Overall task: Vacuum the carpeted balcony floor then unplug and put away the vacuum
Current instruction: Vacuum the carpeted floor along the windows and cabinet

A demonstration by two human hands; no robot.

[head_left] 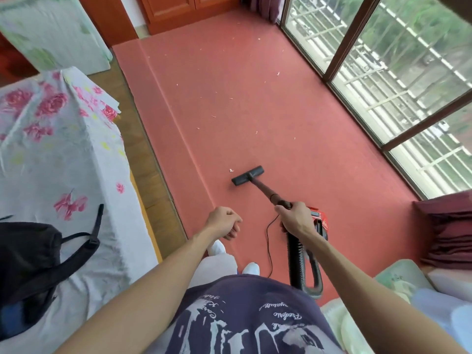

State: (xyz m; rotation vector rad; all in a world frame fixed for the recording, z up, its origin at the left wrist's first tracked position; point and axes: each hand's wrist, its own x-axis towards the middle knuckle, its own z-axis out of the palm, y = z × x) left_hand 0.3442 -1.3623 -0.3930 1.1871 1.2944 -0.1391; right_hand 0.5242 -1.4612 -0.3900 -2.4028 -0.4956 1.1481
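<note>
Right hand (293, 218) grips wand (265, 191); floor head (247, 175) ahead on carpet (255, 98).

Black vacuum head (247, 175) lies flat on red, crumb-strewn carpet (255, 103), wand (265, 191) slanting back.

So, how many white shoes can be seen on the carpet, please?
2. One white shoe is below the left hand; the other shoe is nearer the black cord. Both are partly hidden by the trousers.

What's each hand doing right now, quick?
Left hand: loosely curled, holding nothing.
Right hand: gripping the vacuum wand.
</note>
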